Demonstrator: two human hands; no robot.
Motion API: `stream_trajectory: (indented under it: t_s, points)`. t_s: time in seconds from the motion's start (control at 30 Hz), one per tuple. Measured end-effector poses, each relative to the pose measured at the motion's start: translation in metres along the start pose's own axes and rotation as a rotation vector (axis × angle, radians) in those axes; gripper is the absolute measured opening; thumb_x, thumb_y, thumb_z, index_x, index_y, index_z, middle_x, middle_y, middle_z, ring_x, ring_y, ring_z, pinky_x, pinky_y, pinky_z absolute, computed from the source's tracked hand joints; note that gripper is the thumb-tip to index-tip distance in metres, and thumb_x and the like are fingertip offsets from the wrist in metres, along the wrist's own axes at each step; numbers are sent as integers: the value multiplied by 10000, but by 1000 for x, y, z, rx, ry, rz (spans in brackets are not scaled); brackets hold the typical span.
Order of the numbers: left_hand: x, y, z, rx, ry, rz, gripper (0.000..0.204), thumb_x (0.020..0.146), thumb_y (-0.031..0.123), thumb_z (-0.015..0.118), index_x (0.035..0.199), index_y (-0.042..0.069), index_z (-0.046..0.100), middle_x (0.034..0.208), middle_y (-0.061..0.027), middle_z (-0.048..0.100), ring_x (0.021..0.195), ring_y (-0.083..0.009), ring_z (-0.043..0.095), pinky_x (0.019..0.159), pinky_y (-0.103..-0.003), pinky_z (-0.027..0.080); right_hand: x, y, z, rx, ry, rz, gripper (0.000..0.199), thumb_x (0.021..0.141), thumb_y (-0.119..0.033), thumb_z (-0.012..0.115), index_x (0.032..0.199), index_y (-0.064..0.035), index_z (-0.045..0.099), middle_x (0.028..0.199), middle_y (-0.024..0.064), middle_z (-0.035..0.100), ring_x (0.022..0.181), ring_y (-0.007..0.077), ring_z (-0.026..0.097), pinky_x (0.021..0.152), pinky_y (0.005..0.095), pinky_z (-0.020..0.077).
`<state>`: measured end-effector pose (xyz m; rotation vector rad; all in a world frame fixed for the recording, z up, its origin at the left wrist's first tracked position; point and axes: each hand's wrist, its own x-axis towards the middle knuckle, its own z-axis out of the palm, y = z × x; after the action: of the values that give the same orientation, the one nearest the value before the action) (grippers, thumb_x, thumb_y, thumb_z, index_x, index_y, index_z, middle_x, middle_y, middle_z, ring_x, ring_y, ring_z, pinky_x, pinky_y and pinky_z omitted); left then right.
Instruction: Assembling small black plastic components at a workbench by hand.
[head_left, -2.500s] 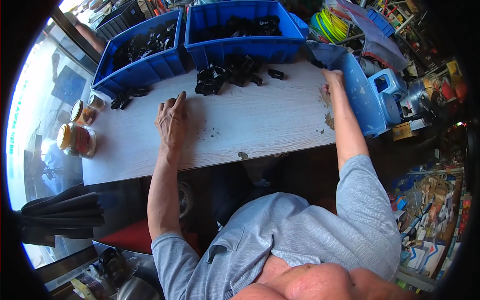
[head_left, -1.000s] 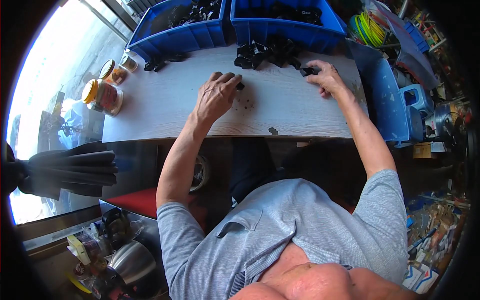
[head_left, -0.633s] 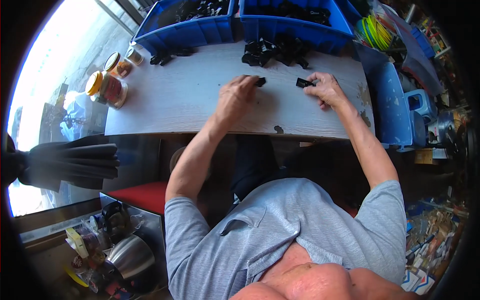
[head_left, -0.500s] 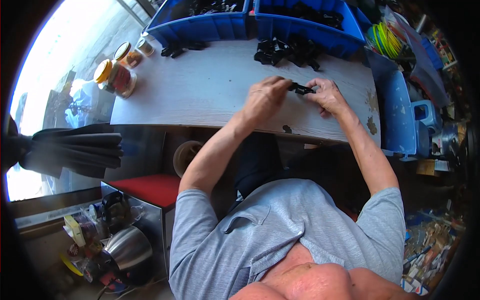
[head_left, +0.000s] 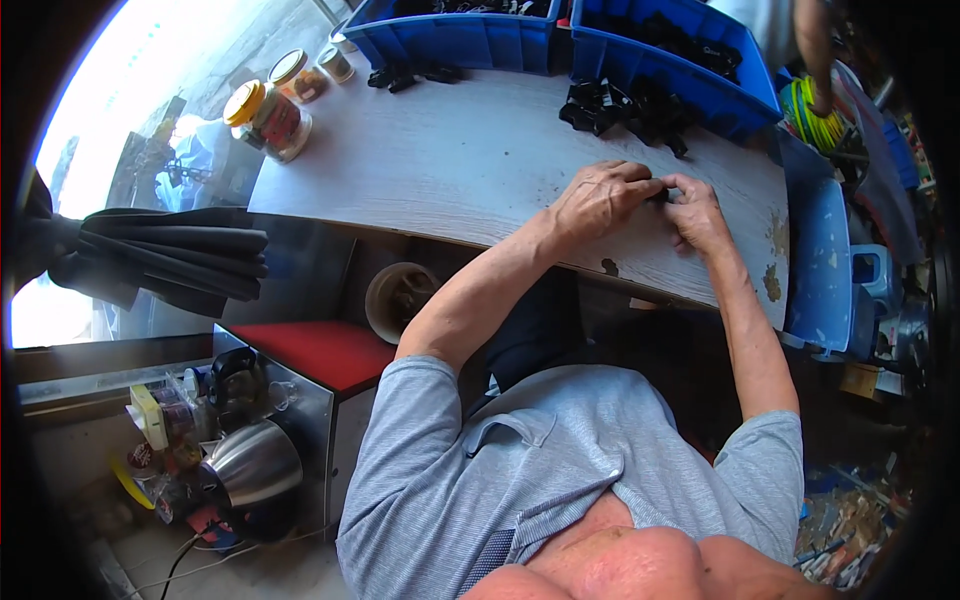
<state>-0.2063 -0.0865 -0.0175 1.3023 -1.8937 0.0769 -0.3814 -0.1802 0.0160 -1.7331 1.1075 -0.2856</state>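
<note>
Over the right half of the white table (head_left: 400,165), my two hands meet around a small black plastic part (head_left: 660,195). Fingers cover most of it, so its exact kind cannot be made out. My left hand (head_left: 605,200) grips it from the left, knuckles up. On the other side, my right hand (head_left: 697,217) pinches it between thumb and fingers. Beyond the hands lies a pile of similar black parts (head_left: 625,110). A smaller group of black parts (head_left: 410,76) rests at the far left.
Two blue bins (head_left: 455,42) of black parts stand at the back. Jars, one yellow-lidded (head_left: 270,120), sit at the left edge. A light-blue tub (head_left: 820,270) is right of the table. Another person's arm (head_left: 815,55) reaches to a yellow-green coil (head_left: 812,115).
My hands have drawn together over the black part, which is now mostly covered. The view has shifted, moving the table slightly rightward. Another person has appeared at the far right beside the coil.
</note>
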Motion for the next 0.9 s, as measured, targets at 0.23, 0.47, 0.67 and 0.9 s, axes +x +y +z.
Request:
stream_trajectory:
  t_s: [0.23, 0.47, 0.67, 0.9]
  points:
    - [-2, -4, 0, -15, -12, -9, 307, 866, 67, 647, 1167, 68, 712, 1062, -117, 706, 965, -312, 700, 853, -394, 572, -1, -3, -1, -33, -50, 10, 266, 865, -104, 684, 1129, -78, 670, 586, 6, 555, 393, 103, 476, 351, 267, 377]
    - [-1, 2, -4, -26, -28, -44, 293, 879, 17, 656, 1165, 54, 709, 1095, -129, 704, 966, -316, 708, 844, -391, 594, -1, -2, -3, 10, -62, 9, 260, 860, -105, 687, 1118, -75, 676, 579, -6, 548, 392, 90, 473, 350, 247, 380]
    - [-1, 1, 1, 41, -100, -22, 343, 864, 23, 657, 1201, 58, 706, 1136, -132, 704, 1001, -308, 705, 890, -391, 582, 0, -2, -3, 30, -61, -11, 246, 865, -106, 685, 1107, -61, 674, 572, -21, 539, 394, 81, 485, 343, 241, 375]
    - [-10, 6, 4, 114, -77, -8, 351, 890, 116, 583, 1217, 56, 693, 1139, -121, 703, 1097, -301, 663, 973, -412, 523, 1, 2, -4, 14, -73, -23, 226, 866, -79, 688, 1090, -58, 674, 574, -23, 532, 418, 80, 486, 362, 243, 391]
